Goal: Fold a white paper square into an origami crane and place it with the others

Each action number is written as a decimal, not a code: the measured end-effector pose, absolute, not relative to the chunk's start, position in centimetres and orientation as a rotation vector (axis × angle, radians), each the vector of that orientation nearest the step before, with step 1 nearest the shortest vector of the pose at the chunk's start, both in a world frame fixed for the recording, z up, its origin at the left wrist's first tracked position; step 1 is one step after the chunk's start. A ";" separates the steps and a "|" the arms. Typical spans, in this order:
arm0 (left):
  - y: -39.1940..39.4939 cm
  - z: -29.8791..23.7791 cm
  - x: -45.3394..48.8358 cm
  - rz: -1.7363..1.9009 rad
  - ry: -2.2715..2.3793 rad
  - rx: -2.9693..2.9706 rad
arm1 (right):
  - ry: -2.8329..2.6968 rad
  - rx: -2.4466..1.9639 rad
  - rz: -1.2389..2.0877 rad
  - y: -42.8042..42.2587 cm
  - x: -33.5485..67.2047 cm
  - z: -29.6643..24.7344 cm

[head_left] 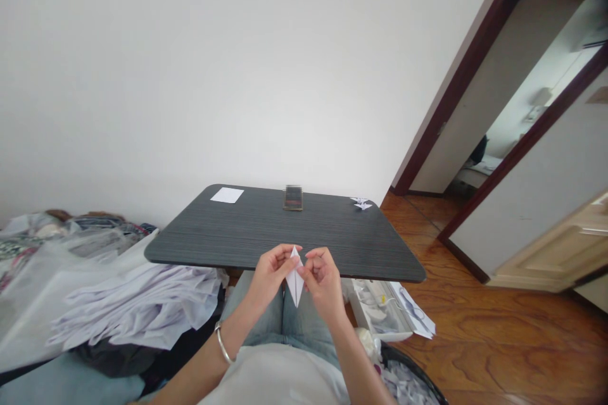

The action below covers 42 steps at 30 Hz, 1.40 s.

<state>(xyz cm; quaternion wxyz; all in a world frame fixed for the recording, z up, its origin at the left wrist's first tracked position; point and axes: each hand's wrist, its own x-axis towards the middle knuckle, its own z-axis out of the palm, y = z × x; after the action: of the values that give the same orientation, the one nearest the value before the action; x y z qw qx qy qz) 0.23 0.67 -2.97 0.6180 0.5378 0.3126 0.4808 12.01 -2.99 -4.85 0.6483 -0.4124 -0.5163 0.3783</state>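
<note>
Because it seemingly needs steadying, one folded paper (295,289) sits over the lap (263,323) in the left hand (270,272), grip pinched, the right hand (325,273) at its edge, closure unclear; white sheet (227,195) and paper figures (363,206) occupy far corners of the counter (232,228), presumably for room.

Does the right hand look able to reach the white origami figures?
Probably yes, perhaps leaning: no obstacle shows between the right hand and the origami figures, though it is busy at the folded paper.
</note>
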 end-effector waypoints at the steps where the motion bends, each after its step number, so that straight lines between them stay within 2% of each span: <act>1: 0.6 -2.9 0.2 1.093 0.739 1.221 | -1.189 -0.938 0.881 -3.1 11.9 -4.8; 11: 0.7 -2.5 0.3 1.231 0.828 1.168 | -1.237 -1.000 1.079 -2.8 11.4 -5.3; 17: 0.5 -2.5 0.0 1.179 0.738 1.125 | -1.138 -0.985 1.179 -2.8 11.6 -5.3; 29: 1.0 -1.5 -0.8 1.127 0.748 1.177 | -1.102 -0.938 1.212 -3.0 11.6 -5.4; 42: 1.0 -2.4 -0.1 1.357 0.848 1.174 | -1.168 -0.998 1.164 -3.2 11.3 -5.1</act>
<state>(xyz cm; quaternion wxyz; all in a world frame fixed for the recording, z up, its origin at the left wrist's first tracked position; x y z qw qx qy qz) -0.08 0.98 -2.44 0.5467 0.4953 0.3578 0.5725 11.29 -3.22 -5.07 0.5704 -0.4254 -0.4976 0.4960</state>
